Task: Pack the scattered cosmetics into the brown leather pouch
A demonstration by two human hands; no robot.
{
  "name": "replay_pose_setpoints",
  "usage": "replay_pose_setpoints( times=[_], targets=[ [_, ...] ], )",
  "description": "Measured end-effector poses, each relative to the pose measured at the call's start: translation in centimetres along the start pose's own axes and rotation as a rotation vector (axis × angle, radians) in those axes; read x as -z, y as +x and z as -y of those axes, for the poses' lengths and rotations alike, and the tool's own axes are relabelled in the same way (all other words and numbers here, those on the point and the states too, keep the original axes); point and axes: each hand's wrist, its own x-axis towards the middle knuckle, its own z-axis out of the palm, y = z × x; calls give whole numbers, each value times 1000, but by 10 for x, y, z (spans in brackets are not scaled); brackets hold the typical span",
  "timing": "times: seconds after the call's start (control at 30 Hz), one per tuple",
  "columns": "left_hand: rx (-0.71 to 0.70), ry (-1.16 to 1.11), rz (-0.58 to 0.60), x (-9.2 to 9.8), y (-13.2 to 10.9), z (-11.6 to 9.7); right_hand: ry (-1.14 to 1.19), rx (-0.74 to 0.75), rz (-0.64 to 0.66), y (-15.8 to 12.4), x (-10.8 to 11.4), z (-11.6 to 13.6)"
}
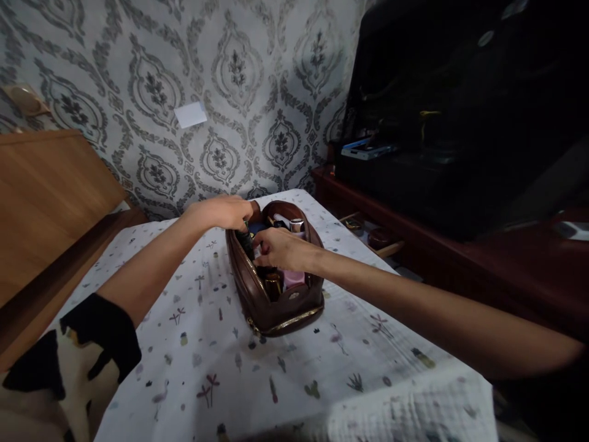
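Note:
A brown leather cosmetic bag point(243, 270) with a gold zipper stands unzipped on the patterned cloth. My left hand point(230, 212) is closed over its far left rim. Inside the bag, my right hand point(283, 248) has its fingers bent together among the contents; what they grip, if anything, is hidden. Near that hand sit a silver-capped container point(297, 226), a pink item point(293, 279) and a dark bottle with a gold band point(273, 285). More items lie deeper, partly covered by my hands.
Under the bag is a white printed cloth point(257, 380). A wooden headboard point(50, 202) rises at the left, and patterned wallpaper point(248, 116) stands behind. On the right are a dark red cabinet point(488, 270), an open drawer point(389, 248) with small things and a large black screen point(460, 123).

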Motion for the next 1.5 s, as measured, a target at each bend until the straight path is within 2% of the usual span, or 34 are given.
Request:
replay_pose_setpoints(
  times=[0.2, 0.27, 0.33, 0.4, 0.5, 0.57, 0.7, 0.77, 0.83, 0.9, 0.97, 1.07, 1.17, 1.23, 1.37, 1.5],
  targets=[
    [-31, -103, -17, -7, 2, 2, -47, 44, -1, -6, 2, 3],
    [-77, -194, -121, -9, -7, 8, -61, 42, -4, -8, 4, 4],
    [-102, -340, -296, -14, -20, 17, -72, 38, -7, -9, 5, 3],
    [-65, -473, -447, -25, -36, 30, -75, 47, -9, -8, 5, 2],
    [142, -503, -489, -58, -60, 57, -83, 76, -31, -10, 5, 1],
    [390, -431, -432, -91, -75, 78, -102, 95, -77, -15, 5, 1],
    [798, -377, -344, -160, -105, 113, -65, 174, -317, -35, 6, 8],
    [972, -372, -284, -188, -117, 124, 24, 272, -436, -50, 1, 14],
    [1103, -368, -235, -210, -123, 129, 117, 421, -490, -64, -10, 23],
    [1186, -364, -201, -227, -124, 130, 156, 578, -491, -75, -28, 33],
    [1224, -362, -180, -238, -121, 129, 134, 701, -412, -80, -51, 43],
    [1219, -361, -176, -248, -116, 126, 55, 812, -262, -73, -84, 57],
    [1172, -353, -190, -249, -113, 121, 8, 792, -97, -55, -110, 65],
    [1125, -339, -190, -247, -112, 119, 33, 748, -40, -41, -126, 67],
    [1033, -328, -138, -240, -109, 120, 198, 701, -67, -15, -158, 65],
    [997, -377, -53, -235, -98, 128, 334, 647, -109, -1, -185, 60]
  ],
)
